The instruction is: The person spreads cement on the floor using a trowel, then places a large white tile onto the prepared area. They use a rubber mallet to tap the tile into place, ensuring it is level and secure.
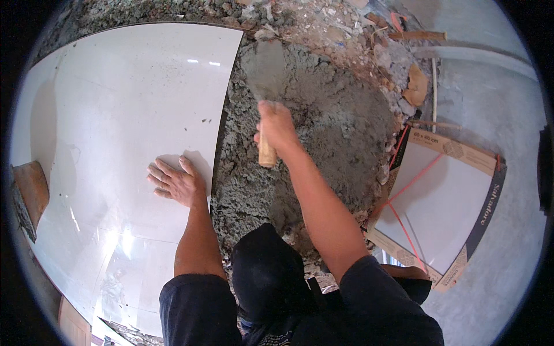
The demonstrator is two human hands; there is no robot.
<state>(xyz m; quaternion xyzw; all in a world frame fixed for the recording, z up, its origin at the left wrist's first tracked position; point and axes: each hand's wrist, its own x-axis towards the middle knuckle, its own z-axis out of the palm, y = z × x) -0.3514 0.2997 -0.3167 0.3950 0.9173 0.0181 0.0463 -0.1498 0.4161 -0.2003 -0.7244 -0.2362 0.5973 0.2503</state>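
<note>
My left hand (180, 181) lies flat on the glossy white floor tiles (133, 104), its fingers spread, close to their right edge. Beside that edge spreads a bed of wet grey mortar (340, 127) with a rough, lumpy surface. Over the mortar, my right hand (280, 130) is closed round a trowel, whose pale wooden handle (267, 152) sticks out below the fist. The trowel's grey blade (266, 66) points away from me at the mortar's far left part. It is blurred and blends with the mortar, so I cannot tell whether it touches.
At the right stands a pack of tiles (433, 196) in cardboard edging, tied with red strap. Rubble (340, 26) and a wooden stick (418, 36) lie beyond the mortar. A brown block-like piece (32, 187) sits at the far left.
</note>
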